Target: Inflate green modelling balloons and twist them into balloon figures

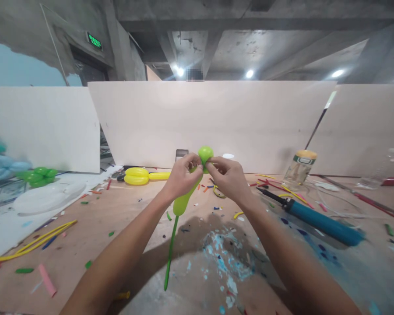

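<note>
Both hands are raised over the table, pinching a light green modelling balloon (183, 200). My left hand (185, 175) is closed on it from the left, thumb and fingertips at a narrow spot below a round bubble (205, 153). From the right, my right hand (226, 175) pinches the same spot, its fingertips almost meeting the left ones. An inflated section slants down behind my left hand and ends in a thin, uninflated dark green tail (171, 253). The exact grip is partly hidden by the fingers.
A blue hand pump (321, 218) lies on the right, near a lidded bottle (300, 168). A yellow balloon shape (136, 176) and a green balloon cluster (41, 176) lie left. Balloon scraps litter the table. White panels (213, 124) stand along the back.
</note>
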Available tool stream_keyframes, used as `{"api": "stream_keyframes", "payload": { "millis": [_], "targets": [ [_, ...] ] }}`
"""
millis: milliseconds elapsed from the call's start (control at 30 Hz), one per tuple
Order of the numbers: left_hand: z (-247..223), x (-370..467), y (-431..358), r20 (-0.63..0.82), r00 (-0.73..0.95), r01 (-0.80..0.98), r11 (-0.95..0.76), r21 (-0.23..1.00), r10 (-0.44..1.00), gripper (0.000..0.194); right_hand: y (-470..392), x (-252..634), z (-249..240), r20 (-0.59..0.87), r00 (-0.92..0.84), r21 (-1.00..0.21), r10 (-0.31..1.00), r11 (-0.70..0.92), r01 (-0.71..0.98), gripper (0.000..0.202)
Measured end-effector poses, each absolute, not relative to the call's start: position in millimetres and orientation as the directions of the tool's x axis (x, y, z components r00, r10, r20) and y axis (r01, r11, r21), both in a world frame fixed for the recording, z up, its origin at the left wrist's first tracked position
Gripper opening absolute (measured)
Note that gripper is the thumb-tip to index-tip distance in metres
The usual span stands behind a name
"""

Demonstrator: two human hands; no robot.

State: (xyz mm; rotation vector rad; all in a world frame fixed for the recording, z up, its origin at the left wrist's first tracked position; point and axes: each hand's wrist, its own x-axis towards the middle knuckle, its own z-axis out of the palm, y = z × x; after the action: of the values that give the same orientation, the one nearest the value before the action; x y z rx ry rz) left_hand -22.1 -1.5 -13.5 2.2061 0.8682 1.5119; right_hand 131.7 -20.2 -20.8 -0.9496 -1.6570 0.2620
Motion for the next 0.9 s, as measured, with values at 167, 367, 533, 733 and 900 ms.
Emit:
{"api": "stream_keyframes", "payload": {
  "millis": [167, 367, 533, 733, 900],
  "targets": [
    [-12, -21, -9, 0.738, 0.179, 0.268, -0.754, 0.6, 0.65, 0.006, -16, 128, -21, 0.678, -0.048, -0.726, 0.733, 0.679, 0.106, 0.019],
    [-8, -22, -7, 0.642, 0.233, 0.025, -0.664, 0.747, 0.731, 0.009, -17, 131, -18, 0.782, -0.113, -0.602, 0.614, 0.789, 0.121, 0.011],
    [-8, -22, -3, 0.594, 0.328, 0.041, -0.64, 0.768, 0.734, 0.007, -11, 135, -25, 0.836, -0.042, -0.524, 0.547, 0.819, 0.233, 0.007],
    [-10, -28, 1, 0.661, 0.369, 0.227, -0.754, 0.617, 0.653, 0.007, -13, 133, -26, 0.757, -0.028, -0.605, 0.652, 0.717, 0.345, 0.016],
    [-16, -24, 3, 0.721, 0.348, 0.352, -0.796, 0.492, 0.6, 0.01, -9, 133, -25, 0.694, -0.072, -0.671, 0.716, 0.68, 0.296, 0.019]
  ]
}}
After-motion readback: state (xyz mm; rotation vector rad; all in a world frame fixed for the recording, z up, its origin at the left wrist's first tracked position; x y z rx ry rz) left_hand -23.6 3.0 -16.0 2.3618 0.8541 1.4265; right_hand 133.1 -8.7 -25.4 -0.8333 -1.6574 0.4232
